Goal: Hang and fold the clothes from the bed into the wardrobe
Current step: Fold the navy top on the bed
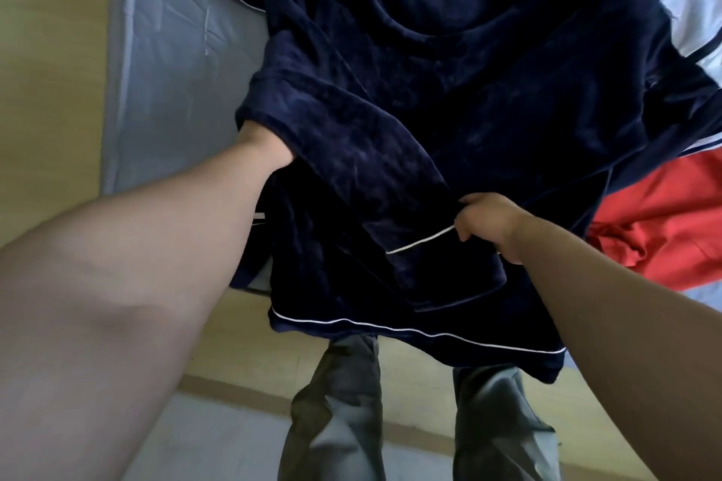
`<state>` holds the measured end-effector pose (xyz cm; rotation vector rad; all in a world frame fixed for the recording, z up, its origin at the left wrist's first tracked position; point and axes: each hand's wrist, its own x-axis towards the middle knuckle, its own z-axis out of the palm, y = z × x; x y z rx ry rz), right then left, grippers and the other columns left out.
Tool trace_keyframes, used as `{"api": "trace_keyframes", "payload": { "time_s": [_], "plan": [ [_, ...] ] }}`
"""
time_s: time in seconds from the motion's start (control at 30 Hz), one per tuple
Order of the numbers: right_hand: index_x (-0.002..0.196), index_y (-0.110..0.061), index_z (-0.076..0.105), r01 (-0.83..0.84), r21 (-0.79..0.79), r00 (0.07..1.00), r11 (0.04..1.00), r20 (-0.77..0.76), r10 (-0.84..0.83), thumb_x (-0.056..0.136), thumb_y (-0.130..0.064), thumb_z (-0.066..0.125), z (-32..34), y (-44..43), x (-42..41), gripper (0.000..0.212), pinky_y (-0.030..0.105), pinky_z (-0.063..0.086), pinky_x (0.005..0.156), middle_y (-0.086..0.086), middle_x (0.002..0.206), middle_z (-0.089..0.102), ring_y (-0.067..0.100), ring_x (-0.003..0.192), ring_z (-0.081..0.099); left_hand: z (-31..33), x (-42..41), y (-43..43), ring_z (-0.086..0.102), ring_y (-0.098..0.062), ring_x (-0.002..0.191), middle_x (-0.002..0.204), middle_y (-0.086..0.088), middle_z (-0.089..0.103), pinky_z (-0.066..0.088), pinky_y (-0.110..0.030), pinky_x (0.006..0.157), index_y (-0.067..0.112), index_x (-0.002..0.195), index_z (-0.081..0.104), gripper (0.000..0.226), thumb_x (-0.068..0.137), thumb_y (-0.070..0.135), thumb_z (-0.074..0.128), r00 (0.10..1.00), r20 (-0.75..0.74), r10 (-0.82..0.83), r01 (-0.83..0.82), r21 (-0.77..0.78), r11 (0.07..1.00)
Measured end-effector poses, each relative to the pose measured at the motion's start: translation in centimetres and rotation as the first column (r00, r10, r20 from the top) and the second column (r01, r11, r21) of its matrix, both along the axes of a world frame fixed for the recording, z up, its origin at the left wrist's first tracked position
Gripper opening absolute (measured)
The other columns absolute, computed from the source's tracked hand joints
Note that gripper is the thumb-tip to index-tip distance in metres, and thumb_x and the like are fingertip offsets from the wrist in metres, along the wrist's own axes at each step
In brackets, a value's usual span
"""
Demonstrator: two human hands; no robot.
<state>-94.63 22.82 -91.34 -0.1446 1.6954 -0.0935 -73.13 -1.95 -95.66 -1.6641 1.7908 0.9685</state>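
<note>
Navy pyjama top (488,90) lies spread on the bed (176,70), mid-fold. Right hand (486,223) pinches its sleeve (371,168) by the cuff; left hand (271,146) is buried under fabric, grip unclear. Next, likely: lay that sleeve flat across the body.

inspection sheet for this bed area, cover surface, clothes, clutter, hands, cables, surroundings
surface: grey-blue bed sheet, creased, on a wooden bed frame
job's things: navy pyjama top spread out, hem over the bed edge, one sleeve folded across its front; red garment and white garment to its right
clutter: nothing seen
hands: left hand tucked under the sleeve fold, fingers hidden; right hand pinches the sleeve cuff
cables: nothing seen
surroundings: pale floor; the person's grey trousers
</note>
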Motion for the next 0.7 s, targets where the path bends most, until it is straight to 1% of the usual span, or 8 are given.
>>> {"api": "trace_keyframes", "payload": {
  "time_s": [0.13,0.17,0.23,0.3,0.37,0.5,0.6,0.7],
  "plan": [
    [0.127,-0.015,0.060,-0.312,0.097,0.950,0.945,0.031,0.310,0.074,0.010,0.062,0.1,0.6,-0.3,0.058,0.043,0.056,0.090,0.015,0.120,0.061,0.034,0.107,0.060,1.8,0.2,0.9,0.053,-0.029,0.109,0.130,-0.016,0.057,0.045,-0.042,0.100,0.008,0.135,0.052,0.033,0.106,0.020,0.043,0.964,-0.044,0.262,-0.253,0.153,0.955],
    [0.123,-0.015,0.060,-0.362,0.121,0.932,0.924,0.058,0.357,0.074,0.006,0.064,0.3,0.6,-0.2,0.053,0.044,0.056,0.090,0.013,0.120,0.060,0.032,0.106,0.060,2.5,0.1,1.4,0.056,-0.028,0.100,0.117,-0.015,0.066,0.052,-0.043,0.092,0.008,0.122,0.061,0.025,0.103,0.010,0.045,0.846,-0.165,0.507,-0.457,0.263,0.850],
    [0.120,-0.018,0.058,-0.393,0.150,0.919,0.907,0.092,0.383,0.073,0.000,0.065,0.5,0.3,-0.1,0.051,0.044,0.055,0.092,0.008,0.122,0.055,0.030,0.110,0.056,3.2,0.5,2.0,0.062,-0.029,0.093,0.096,-0.012,0.069,0.056,-0.041,0.079,0.007,0.094,0.063,0.043,0.077,-0.017,0.032,0.387,-0.280,0.878,-0.736,0.481,0.477],
    [0.110,-0.013,0.058,-0.411,0.155,0.912,0.899,0.080,0.403,0.074,-0.005,0.064,0.8,-0.8,0.0,0.038,0.040,0.052,0.084,0.009,0.116,0.052,0.030,0.106,0.054,3.4,1.7,2.7,0.064,-0.031,0.100,0.103,-0.011,0.067,0.055,-0.044,0.081,0.008,0.088,0.058,0.039,0.062,-0.007,0.033,0.010,-0.262,0.965,-0.747,0.639,0.182],
    [0.086,-0.009,0.059,-0.417,0.158,0.903,0.895,-0.040,0.427,0.079,-0.010,0.058,1.2,-2.3,0.5,0.007,0.035,0.046,0.069,0.010,0.097,0.057,0.027,0.084,0.056,2.9,2.7,3.3,0.066,-0.031,0.110,0.115,-0.008,0.070,0.052,-0.048,0.093,0.011,0.101,0.064,0.027,0.081,0.019,0.049,-0.111,-0.255,0.961,-0.716,0.691,0.100],
    [0.082,-0.013,0.054,-0.383,0.107,0.786,0.918,-0.484,0.384,0.085,-0.030,0.042,1.0,-5.0,1.8,0.021,0.036,0.042,0.068,0.006,0.086,0.061,0.028,0.075,0.057,2.0,1.7,3.0,0.070,-0.027,0.107,0.111,-0.004,0.076,0.055,-0.051,0.090,0.022,0.122,0.066,0.068,0.077,0.073,0.064,0.027,-0.276,0.961,-0.756,0.624,0.200],
    [0.114,-0.010,0.056,-0.294,-0.132,0.834,0.947,-0.520,0.187,0.092,-0.042,0.037,-0.2,-7.4,2.8,0.043,0.043,0.047,0.086,0.015,0.118,0.059,0.037,0.104,0.056,1.3,0.7,2.7,0.071,-0.026,0.097,0.104,-0.005,0.076,0.059,-0.041,0.073,0.019,0.122,0.063,0.041,0.091,0.045,0.069,0.126,-0.255,0.959,-0.813,0.527,0.247],
    [0.122,-0.013,0.052,-0.204,-0.233,0.907,0.951,-0.412,0.094,0.095,-0.054,0.048,-1.3,-8.9,3.7,0.049,0.033,0.046,0.073,0.008,0.114,0.058,0.024,0.091,0.056,0.4,1.1,2.3,0.068,-0.028,0.103,0.118,-0.009,0.069,0.060,-0.045,0.077,0.015,0.133,0.055,0.036,0.098,0.015,0.063,0.168,-0.254,0.952,-0.841,0.467,0.273]
  ]
}}
